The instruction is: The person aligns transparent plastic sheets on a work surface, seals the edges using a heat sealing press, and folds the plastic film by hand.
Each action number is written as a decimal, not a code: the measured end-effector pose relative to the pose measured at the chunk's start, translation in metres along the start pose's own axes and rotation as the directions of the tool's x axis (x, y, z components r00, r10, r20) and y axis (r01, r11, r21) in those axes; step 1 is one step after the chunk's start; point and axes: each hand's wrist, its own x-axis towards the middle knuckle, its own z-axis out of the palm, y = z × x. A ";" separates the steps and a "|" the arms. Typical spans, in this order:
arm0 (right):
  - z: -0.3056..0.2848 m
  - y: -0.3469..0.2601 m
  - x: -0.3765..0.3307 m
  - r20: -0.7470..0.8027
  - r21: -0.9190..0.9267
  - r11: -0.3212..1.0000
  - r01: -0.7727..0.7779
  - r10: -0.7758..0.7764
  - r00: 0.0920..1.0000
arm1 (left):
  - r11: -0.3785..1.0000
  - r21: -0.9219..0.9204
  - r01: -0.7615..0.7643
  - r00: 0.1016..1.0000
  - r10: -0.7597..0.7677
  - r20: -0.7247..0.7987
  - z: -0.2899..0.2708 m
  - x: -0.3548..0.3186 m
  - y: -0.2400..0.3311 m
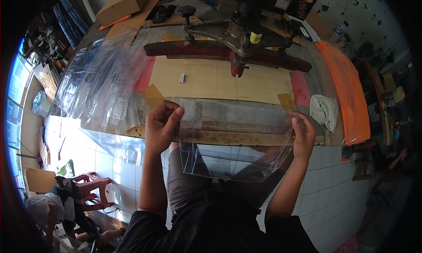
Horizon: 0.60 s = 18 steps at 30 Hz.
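My left hand (161,126) and my right hand (303,134) hold a clear plastic bag (237,138) stretched between them over the front edge of the workbench (228,137). The left hand pinches the bag's left upper edge. The right hand grips its right upper corner. The bag hangs down in front of my lap. Behind it lies a flat tan board (220,79) under a heavy metal press arm (237,35) with red bars.
A heap of clear plastic bags (99,83) lies at the bench's left. A white rag (324,110) and an orange sheet (349,92) are at the right. Cardboard boxes (123,4) stand at the back left. A red stool (90,191) is on the tiled floor.
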 end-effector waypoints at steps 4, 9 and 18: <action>0.003 -0.003 -0.001 -0.023 0.018 1.000 0.013 -0.012 1.000 | 1.000 -0.006 -0.007 1.000 0.007 -0.002 0.000 0.002 -0.001; 0.002 -0.005 -0.001 -0.003 0.047 0.999 0.004 -0.003 1.000 | 1.000 0.011 -0.011 1.000 0.011 -0.008 0.000 0.001 -0.001; 0.000 0.001 0.001 -0.029 0.048 0.998 0.041 -0.040 0.999 | 0.999 0.030 -0.032 0.999 0.032 -0.003 0.001 0.002 -0.004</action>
